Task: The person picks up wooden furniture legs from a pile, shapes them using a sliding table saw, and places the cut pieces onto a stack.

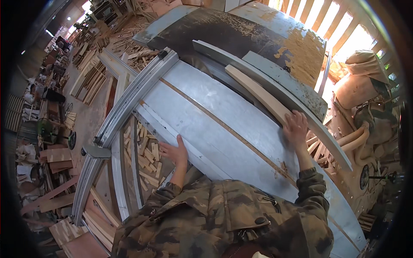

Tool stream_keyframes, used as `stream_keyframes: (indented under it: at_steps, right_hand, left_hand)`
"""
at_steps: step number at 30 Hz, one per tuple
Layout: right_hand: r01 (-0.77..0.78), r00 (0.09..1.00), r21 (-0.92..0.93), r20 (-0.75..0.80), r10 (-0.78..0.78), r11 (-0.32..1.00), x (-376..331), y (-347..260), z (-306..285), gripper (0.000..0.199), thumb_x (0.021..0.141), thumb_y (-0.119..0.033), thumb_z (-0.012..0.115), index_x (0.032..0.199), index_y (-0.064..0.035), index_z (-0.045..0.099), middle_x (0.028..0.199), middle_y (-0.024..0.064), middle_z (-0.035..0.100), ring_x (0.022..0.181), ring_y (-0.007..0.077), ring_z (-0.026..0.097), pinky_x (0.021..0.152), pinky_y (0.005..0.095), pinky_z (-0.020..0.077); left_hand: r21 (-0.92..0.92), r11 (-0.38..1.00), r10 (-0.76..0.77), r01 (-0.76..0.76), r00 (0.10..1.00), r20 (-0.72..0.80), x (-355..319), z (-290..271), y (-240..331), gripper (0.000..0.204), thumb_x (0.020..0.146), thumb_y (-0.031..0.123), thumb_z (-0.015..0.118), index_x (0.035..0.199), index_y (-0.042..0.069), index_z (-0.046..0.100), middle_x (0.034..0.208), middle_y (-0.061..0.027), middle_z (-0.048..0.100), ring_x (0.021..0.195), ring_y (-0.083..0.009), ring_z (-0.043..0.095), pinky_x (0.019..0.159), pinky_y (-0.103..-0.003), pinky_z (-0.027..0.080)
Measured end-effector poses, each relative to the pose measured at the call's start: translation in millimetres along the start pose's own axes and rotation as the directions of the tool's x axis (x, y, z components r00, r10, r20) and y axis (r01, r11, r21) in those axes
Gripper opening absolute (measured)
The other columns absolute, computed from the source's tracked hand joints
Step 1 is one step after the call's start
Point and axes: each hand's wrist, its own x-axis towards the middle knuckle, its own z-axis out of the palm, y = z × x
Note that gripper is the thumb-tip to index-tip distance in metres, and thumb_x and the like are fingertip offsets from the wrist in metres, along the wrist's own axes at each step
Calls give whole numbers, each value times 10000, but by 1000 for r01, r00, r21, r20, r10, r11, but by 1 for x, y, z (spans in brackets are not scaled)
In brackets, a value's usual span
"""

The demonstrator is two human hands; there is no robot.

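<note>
A long pale wood strip (254, 91) lies on the metal saw table (202, 105), along the inner side of a long straight fence (301, 112). My right hand (296, 130) grips the strip's near end, its fingers bent over the wood. Over the table's left edge, my left hand (174, 152) is open with fingers spread and holds nothing. A slot filled with brown dust runs down the tabletop between my hands. Near the strip's far end, a blurred rounded shape (198, 65) shows at the dark opening; whether it is the blade I cannot tell.
A metal cross rail (129, 96) with a stop spans the table's left side. Offcuts (148, 155) are piled below it. A worn dark board (241, 38) extends beyond the fence. Bagged dust-collector equipment (361, 86) stands at right; lumber stacks (88, 84) are at far left.
</note>
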Motion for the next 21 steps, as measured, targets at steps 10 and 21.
stream_keyframes:
  at_steps: [10,21]
  right_hand:
    - [-340,841,32,458,289,940,-40,38,-49,673,823,-355,753,1444,-193,548,1346,109,553,1224,310,556,1016,441,460]
    - [-197,946,181,292,139,963,-58,71,0,690,879,-339,716,1496,-157,467,1272,154,600,1189,345,591,992,434,488]
  left_hand:
    - [34,999,-15,16,1000,-27,18,3,-1,1089,879,625,614,1541,-99,141,1571,-304,241,1442,-552,150,1161,-592,255]
    - [111,992,-53,59,997,-53,42,13,-7,1086,878,663,561,1554,-76,142,1577,-317,235,1435,-547,194,1153,-584,281]
